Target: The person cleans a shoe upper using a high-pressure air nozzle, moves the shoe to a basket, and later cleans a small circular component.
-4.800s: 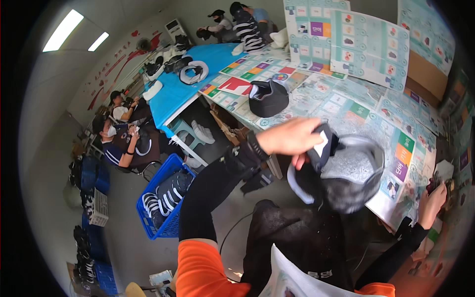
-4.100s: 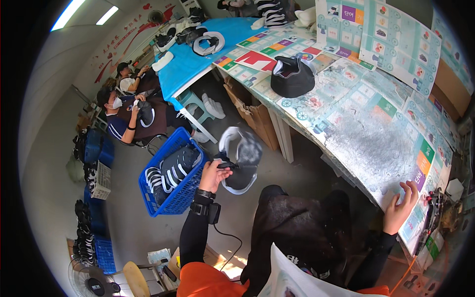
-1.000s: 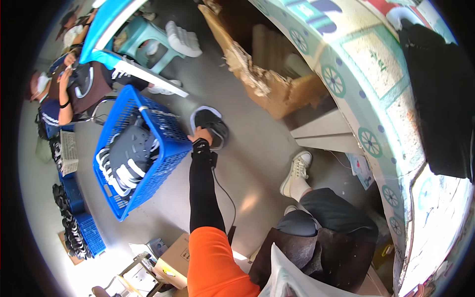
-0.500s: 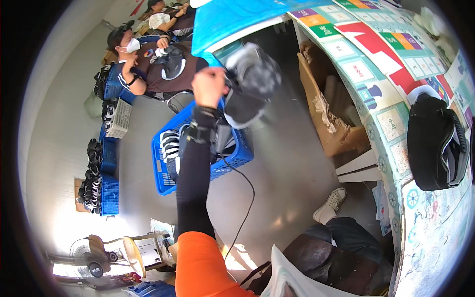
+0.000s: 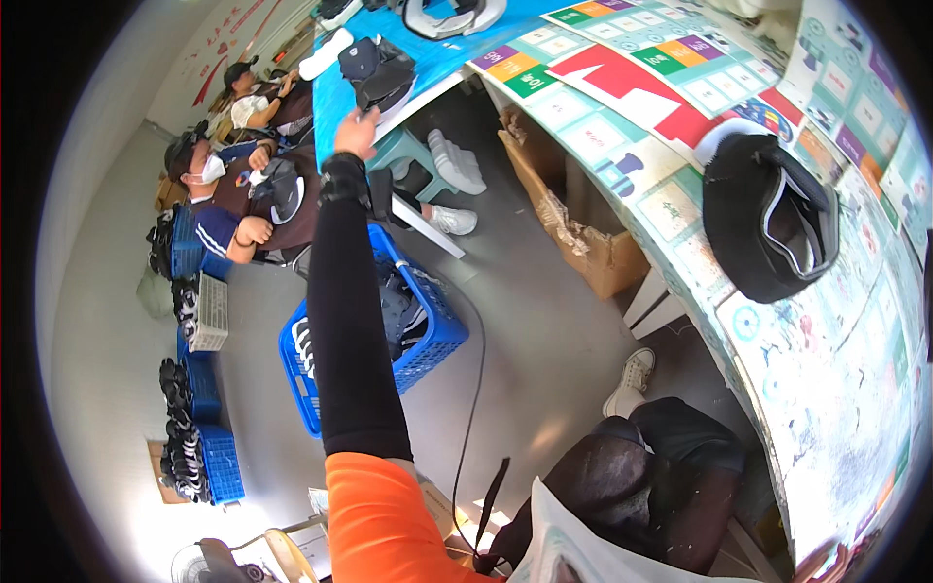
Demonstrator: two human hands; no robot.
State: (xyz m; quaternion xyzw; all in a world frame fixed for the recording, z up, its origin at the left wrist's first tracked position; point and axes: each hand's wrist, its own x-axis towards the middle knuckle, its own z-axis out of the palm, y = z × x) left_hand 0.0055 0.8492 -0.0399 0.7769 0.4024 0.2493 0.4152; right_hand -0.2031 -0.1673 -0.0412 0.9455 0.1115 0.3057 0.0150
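Note:
My left hand [image 5: 358, 133] is stretched far forward at the edge of the blue-covered table, wearing a dark wristband below a black sleeve. Its fingers are curled against the near side of a pair of dark grey and black shoes [image 5: 377, 73], which sit at the table's edge. The grip is partly hidden by the shoes. My right hand is out of the picture. To the right, a black shoe [image 5: 773, 219] with a pale lining edge lies on the patterned worktop [image 5: 661, 209].
A blue basket [image 5: 432, 355] holding shoes stands on the floor below my arm, with a cable [image 5: 476, 389] beside it. A torn cardboard box [image 5: 583, 228] is under the worktop. One masked co-worker [image 5: 209, 194] holds a shoe at the left; another person [image 5: 258, 102] sits behind.
My left hand has carried the dark shoes forward from above the basket to the blue table's edge. The view has turned, so the basket and worktop appear shifted left.

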